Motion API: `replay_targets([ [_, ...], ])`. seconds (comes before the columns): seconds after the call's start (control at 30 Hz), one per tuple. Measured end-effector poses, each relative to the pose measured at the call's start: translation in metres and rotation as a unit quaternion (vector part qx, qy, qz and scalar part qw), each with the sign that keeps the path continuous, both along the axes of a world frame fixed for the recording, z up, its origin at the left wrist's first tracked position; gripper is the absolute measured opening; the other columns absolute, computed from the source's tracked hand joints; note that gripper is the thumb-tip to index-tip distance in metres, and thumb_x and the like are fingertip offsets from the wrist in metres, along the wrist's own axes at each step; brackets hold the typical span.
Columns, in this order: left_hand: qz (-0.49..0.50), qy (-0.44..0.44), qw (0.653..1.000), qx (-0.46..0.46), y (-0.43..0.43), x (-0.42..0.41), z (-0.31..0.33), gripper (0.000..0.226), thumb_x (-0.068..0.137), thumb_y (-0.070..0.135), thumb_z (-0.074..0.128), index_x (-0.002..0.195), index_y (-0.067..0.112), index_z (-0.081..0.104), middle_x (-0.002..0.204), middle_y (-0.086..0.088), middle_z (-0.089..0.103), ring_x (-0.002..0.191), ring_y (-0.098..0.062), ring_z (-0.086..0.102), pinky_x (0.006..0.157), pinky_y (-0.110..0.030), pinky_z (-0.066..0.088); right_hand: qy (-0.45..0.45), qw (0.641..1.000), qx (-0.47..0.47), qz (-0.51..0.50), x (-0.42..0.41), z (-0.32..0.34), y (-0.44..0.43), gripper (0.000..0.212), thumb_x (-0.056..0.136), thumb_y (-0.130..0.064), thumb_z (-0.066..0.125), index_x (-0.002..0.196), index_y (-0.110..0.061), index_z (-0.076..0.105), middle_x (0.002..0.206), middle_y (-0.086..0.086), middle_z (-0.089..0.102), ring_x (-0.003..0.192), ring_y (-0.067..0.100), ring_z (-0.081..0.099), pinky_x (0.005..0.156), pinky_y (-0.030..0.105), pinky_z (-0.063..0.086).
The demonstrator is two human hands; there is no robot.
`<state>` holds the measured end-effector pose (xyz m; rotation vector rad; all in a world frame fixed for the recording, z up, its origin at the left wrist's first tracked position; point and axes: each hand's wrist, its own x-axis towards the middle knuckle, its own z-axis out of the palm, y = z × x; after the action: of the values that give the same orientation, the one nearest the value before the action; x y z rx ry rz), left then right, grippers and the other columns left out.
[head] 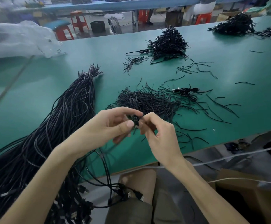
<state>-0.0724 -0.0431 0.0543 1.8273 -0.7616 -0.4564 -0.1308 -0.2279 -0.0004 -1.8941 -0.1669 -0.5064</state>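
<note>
clear plastic bag (18, 39): far-left on table (99, 50) | red stool (79, 21): beyond it | fan (114, 26), perhaps: blurred

- Coiled cable (134, 121): thin, black, wound into a small tight bundle. It is held clear of the green table (34, 97), above its near edge, and pinched between the left hand (109, 126) and the right hand (160, 136).
- Short strand ends project below the bundle, blurred.
</note>
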Motion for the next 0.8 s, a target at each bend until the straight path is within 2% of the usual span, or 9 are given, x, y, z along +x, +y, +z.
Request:
replay_targets([
  [0.1,0.076,-0.131,0.985,0.085,-0.009,0.003,-0.010,0.033,0.098,0.054,0.058,0.098,0.024,0.073,0.075,-0.006,0.056,0.070,-0.010,0.047,0.064,-0.028,0.039,-0.001,1.000,0.003,0.002,-0.001,-0.003,0.002,0.015,0.098,-0.008,0.066,0.084,-0.011,0.061,0.070,-0.011,0.060,0.066,0.008,0.055,0.063,0.016,0.041],
  [0.2,0.160,-0.189,0.959,0.134,-0.018,0.002,-0.016,0.065,0.096,0.066,0.040,0.063,0.011,0.050,0.072,-0.005,0.042,0.071,-0.008,0.043,0.063,-0.024,0.033,-0.011,1.000,-0.024,0.004,-0.001,-0.005,0.006,0.015,0.099,-0.013,0.067,0.085,-0.009,0.062,0.073,-0.008,0.060,0.069,0.014,0.055,0.064,0.018,0.041],
  [0.3,0.196,-0.099,0.963,0.156,-0.021,0.009,-0.018,0.073,0.094,0.065,0.047,0.058,0.003,0.038,0.058,-0.008,0.039,0.053,-0.017,0.035,0.054,-0.031,0.029,-0.056,0.995,-0.084,-0.002,0.000,-0.005,0.008,0.015,0.099,-0.010,0.065,0.085,-0.005,0.061,0.079,-0.004,0.059,0.073,0.014,0.053,0.068,0.025,0.044],
  [0.4,0.169,0.052,0.970,0.164,-0.013,0.015,-0.016,0.067,0.097,0.056,0.058,0.050,0.009,0.054,0.046,-0.011,0.046,0.038,-0.021,0.036,0.041,-0.021,0.029,-0.159,0.959,-0.235,-0.022,0.002,-0.007,0.006,0.018,0.101,-0.008,0.061,0.085,-0.002,0.061,0.081,0.004,0.059,0.075,0.022,0.052,0.069,0.033,0.048],
  [0.47,0.141,0.097,0.974,0.149,-0.006,0.017,-0.015,0.065,0.096,0.055,0.061,0.046,0.014,0.057,0.048,-0.013,0.051,0.036,-0.020,0.040,0.039,-0.020,0.031,-0.184,0.944,-0.271,-0.025,0.003,-0.009,0.006,0.018,0.103,-0.008,0.059,0.086,-0.002,0.061,0.081,0.005,0.059,0.074,0.023,0.051,0.069,0.035,0.048],
  [0.53,0.121,0.113,0.983,0.079,-0.002,0.017,-0.015,0.058,0.094,0.054,0.062,0.052,0.015,0.061,0.053,-0.011,0.056,0.041,-0.018,0.046,0.042,-0.022,0.035,-0.142,0.971,-0.192,-0.027,0.001,-0.010,0.006,0.017,0.102,-0.009,0.060,0.087,-0.002,0.061,0.082,0.003,0.060,0.076,0.021,0.054,0.070,0.034,0.048],
  [0.6,0.076,0.131,0.988,-0.013,0.002,0.017,-0.018,0.046,0.096,0.045,0.062,0.074,0.005,0.068,0.065,-0.010,0.061,0.053,-0.018,0.055,0.051,-0.023,0.041,-0.086,0.991,-0.099,-0.031,0.002,-0.008,0.005,0.015,0.100,-0.011,0.064,0.087,-0.004,0.062,0.082,-0.002,0.060,0.076,0.016,0.054,0.070,0.027,0.046],
  [0.7,0.032,0.193,0.973,-0.120,0.007,0.015,-0.028,0.026,0.101,0.024,0.061,0.108,-0.001,0.065,0.081,-0.010,0.064,0.067,-0.020,0.065,0.059,-0.026,0.051,-0.045,0.997,-0.042,-0.037,0.003,-0.005,0.002,0.016,0.099,-0.011,0.065,0.085,-0.007,0.061,0.074,-0.002,0.059,0.069,0.015,0.053,0.065,0.015,0.038],
  [0.8,0.020,0.216,0.960,-0.175,0.008,0.013,-0.034,0.033,0.099,0.008,0.058,0.132,0.003,0.059,0.079,-0.013,0.063,0.065,-0.022,0.067,0.064,-0.028,0.057,-0.038,0.999,-0.010,-0.030,0.003,-0.002,0.001,0.018,0.100,-0.012,0.064,0.083,-0.007,0.060,0.069,0.002,0.058,0.065,0.019,0.052,0.059,0.017,0.037],
])
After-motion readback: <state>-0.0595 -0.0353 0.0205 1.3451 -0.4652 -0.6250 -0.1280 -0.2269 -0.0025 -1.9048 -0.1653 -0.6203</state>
